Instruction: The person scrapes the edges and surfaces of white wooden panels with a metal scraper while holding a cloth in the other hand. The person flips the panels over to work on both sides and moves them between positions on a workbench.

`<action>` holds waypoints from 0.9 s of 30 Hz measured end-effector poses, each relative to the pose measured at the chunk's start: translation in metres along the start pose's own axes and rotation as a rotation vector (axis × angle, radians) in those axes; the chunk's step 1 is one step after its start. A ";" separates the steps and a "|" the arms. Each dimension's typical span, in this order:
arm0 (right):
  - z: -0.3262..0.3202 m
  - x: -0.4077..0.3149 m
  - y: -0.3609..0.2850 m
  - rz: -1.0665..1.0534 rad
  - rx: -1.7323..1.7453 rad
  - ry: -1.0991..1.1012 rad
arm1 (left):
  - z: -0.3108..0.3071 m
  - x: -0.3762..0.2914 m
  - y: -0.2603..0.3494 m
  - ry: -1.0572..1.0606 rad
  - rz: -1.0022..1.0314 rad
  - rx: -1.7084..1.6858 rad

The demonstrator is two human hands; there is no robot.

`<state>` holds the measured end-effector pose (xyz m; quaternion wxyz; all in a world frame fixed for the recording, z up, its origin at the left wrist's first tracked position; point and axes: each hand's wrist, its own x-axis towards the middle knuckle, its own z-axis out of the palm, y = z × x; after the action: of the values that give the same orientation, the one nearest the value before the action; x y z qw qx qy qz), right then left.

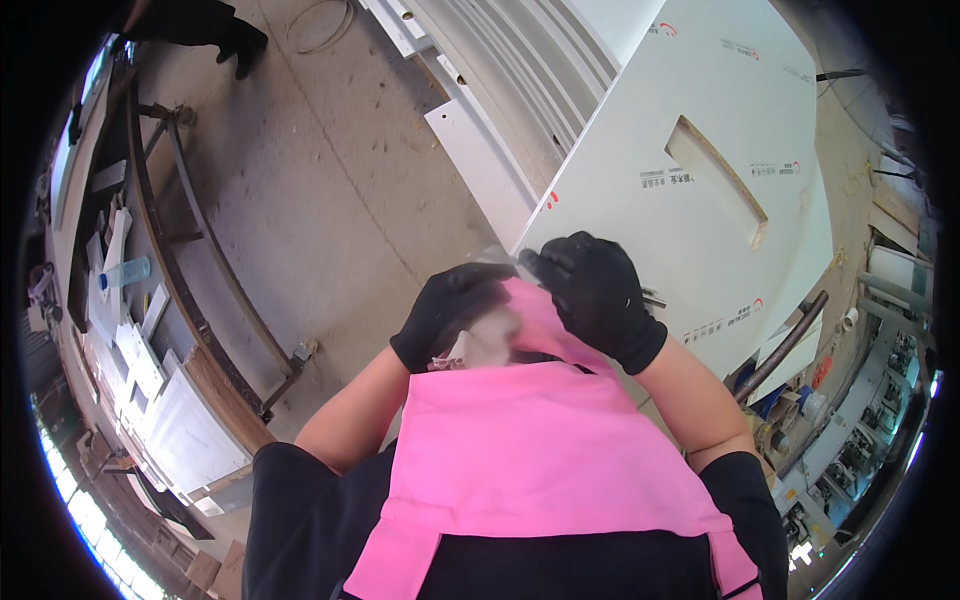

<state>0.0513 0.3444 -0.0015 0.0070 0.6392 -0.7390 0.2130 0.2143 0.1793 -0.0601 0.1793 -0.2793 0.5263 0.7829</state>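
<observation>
Both my hands wear black knit gloves and meet in front of the pink apron (517, 450) that I have on. My left hand (456, 309) is curled over a pale, crumpled, blurred thing (480, 341) at the apron's top edge; its grip is partly hidden. Between the fingertips of both hands is a thin translucent piece (491, 256), possibly plastic film, smeared by motion. The fingers of my right hand (596, 292) are bent and pinch at this piece. A raised pink fold (536, 311) of the apron lies between the hands.
A large white panel (720, 90) with printing and a slot-like cutout lies ahead right, over stacked white boards (517, 67). On the left, a metal-framed bench (169, 247) carries board offcuts (135, 360) and a plastic bottle (125, 272). Another person's leg (240, 37) shows at top left.
</observation>
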 end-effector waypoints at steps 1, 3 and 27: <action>0.000 0.000 0.002 0.121 -0.077 -0.013 | 0.000 0.000 -0.001 0.013 -0.015 0.007; 0.000 0.001 0.004 0.338 -0.234 -0.013 | 0.000 0.000 -0.004 -0.018 0.082 -0.082; -0.048 -0.117 -0.017 0.945 0.119 0.337 | 0.013 0.034 0.037 -0.026 0.157 -0.007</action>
<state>0.0760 0.4687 0.0142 -0.0074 0.1908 -0.9228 0.3346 0.1631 0.1768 -0.0512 0.1231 -0.2278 0.5413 0.7999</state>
